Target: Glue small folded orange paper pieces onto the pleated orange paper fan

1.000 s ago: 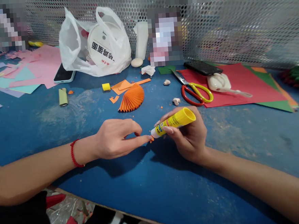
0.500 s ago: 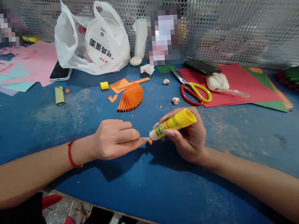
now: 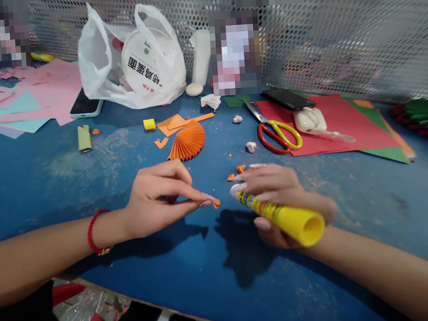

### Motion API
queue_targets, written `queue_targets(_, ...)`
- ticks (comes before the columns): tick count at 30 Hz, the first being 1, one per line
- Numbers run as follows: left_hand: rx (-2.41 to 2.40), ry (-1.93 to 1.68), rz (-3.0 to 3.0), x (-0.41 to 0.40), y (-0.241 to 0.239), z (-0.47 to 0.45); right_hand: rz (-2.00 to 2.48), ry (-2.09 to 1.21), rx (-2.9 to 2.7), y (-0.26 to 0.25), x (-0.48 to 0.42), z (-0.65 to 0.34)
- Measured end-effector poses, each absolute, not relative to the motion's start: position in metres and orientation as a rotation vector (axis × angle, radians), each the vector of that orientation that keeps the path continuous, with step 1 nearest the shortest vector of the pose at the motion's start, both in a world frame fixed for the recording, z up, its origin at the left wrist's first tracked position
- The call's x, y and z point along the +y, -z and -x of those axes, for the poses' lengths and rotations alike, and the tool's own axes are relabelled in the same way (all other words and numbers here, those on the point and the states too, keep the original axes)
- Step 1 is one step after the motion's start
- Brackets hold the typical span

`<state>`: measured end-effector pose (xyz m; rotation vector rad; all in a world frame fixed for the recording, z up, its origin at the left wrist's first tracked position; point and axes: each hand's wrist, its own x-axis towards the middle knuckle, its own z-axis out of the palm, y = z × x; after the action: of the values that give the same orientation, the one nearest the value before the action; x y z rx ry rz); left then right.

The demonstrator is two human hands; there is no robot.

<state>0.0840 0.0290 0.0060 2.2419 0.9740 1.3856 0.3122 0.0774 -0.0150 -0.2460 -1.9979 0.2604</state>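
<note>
My left hand (image 3: 160, 198) pinches a tiny orange paper scrap (image 3: 216, 203) between thumb and fingertips, just above the blue table (image 3: 72, 180). A red string bracelet circles that wrist. My right hand (image 3: 279, 202) is closed round a yellow glue stick (image 3: 284, 216), whose white tip points left toward the scrap and whose open yellow end faces me. A few orange scraps (image 3: 238, 171) lie beyond my right fingers. A pleated orange paper fan (image 3: 189, 141) rests on the table farther back.
Red-and-yellow scissors (image 3: 276, 131), a black phone (image 3: 286, 99) and a white object lie on red and green paper sheets at right. A white plastic bag (image 3: 134, 63), a phone (image 3: 83, 107), pink and teal paper and a lighter (image 3: 84, 138) sit at left. Perforated metal screen behind.
My right hand has swung the glue stick round so its open end faces me, lifting the tip off the scrap. My left hand has raised the scrap slightly.
</note>
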Motion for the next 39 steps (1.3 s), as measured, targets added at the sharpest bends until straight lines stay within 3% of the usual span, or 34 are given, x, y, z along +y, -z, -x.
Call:
queue_targets(6,1.043,-1.259,-1.395,0.021,-0.005,-0.093,0.364,-0.146,-2.114,0.011,0.071,-0.309)
queue_targets(12,1.055,-1.228,-1.148,0.023,-0.002,-0.097,0.442,-0.219,-2.144,0.010,0.068,-0.306)
queue_targets(31,1.132,-1.203,-1.206,0.027,0.007,-0.097,0.520,-0.260,-2.060,0.012,0.068,-0.301)
queue_targets(39,1.189,-1.044,-1.969,0.044,-0.001,-0.071,0.544,-0.254,-2.083,0.003,0.067,-0.305)
